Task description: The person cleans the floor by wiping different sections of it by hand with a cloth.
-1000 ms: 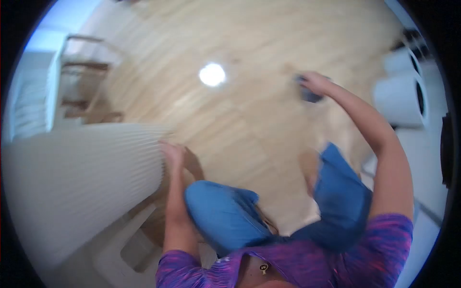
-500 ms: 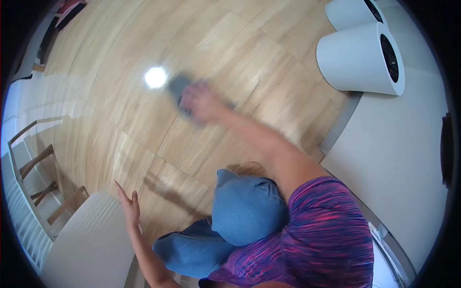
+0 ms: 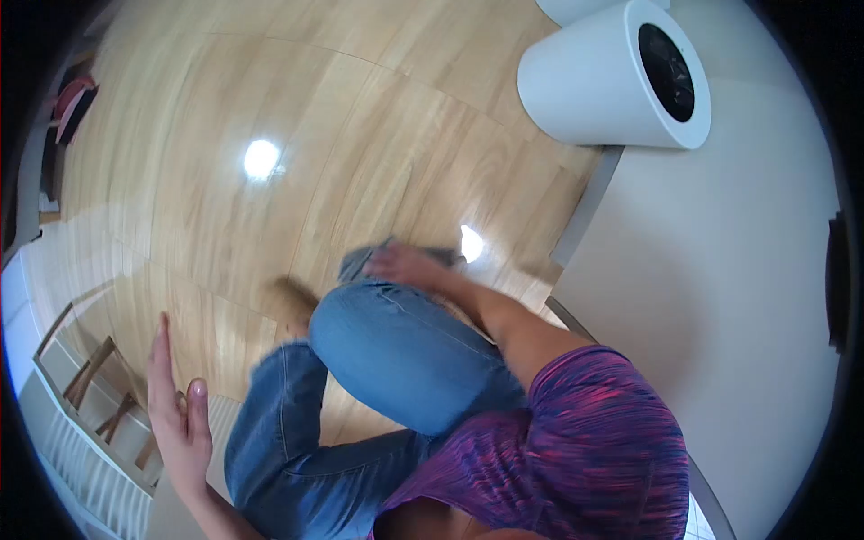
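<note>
Pressed against the wood-look floor (image 3: 261, 225) is a grey cloth (image 3: 357, 261), just past my knee. My right hand (image 3: 402, 265) lies over the cloth with its fingers bent onto it; part of the cloth sticks out to the right of the hand. My left hand (image 3: 183, 418) is raised at the lower left, fingers stretched out and thumb apart, holding nothing. Between the two hands are my bent legs in blue jeans (image 3: 405, 360). The knee hides some of the cloth's near edge.
A white round bin (image 3: 603, 81) with a dark liner stands at the upper right, and a second white bin (image 3: 576, 7) is behind it. A white wall (image 3: 657, 297) runs down the right. Wooden chair legs (image 3: 108, 387) are at the left.
My right hand and the cloth have come back across the floor toward my knee. My legs have shifted, and my left hand has moved left and lower. The view has turned.
</note>
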A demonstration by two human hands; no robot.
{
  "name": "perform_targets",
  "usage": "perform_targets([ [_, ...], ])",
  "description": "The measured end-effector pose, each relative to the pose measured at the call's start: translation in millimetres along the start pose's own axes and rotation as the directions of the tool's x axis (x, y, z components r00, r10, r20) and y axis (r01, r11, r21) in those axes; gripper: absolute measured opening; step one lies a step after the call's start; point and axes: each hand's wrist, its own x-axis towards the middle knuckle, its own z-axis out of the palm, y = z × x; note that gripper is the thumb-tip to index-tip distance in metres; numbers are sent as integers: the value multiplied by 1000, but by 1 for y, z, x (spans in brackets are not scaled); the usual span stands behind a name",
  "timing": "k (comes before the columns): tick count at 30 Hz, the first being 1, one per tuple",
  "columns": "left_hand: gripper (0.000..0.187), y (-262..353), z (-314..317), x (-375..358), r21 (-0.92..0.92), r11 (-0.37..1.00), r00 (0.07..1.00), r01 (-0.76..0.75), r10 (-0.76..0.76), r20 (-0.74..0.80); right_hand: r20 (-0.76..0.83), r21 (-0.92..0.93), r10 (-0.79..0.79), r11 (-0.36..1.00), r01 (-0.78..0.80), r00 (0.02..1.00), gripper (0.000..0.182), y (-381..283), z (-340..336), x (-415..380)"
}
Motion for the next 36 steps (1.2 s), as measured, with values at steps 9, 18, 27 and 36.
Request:
perform_targets([
  [9, 52, 0, -20, 85, 133, 990, 997, -49, 55, -46, -468, -288, 810, 238, -928, 353, 77, 173, -140, -25],
  [18, 51, -27, -17, 103, -12, 1000, 1000, -19, 19, 16, -484, -47, 865, -174, -984, -130, 98, 73, -118, -125],
  [27, 51, -48, -10, 93, -85, 994, 996, 65, -59, 69, -332, -143, 940, -136, -980, -81, 96, -13, -80, -158],
  [36, 52, -72, -22, 81, -128, 984, 990, 123, -113, 83, -266, -296, 948, 91, -951, 173, 64, -6, -99, -182],
])
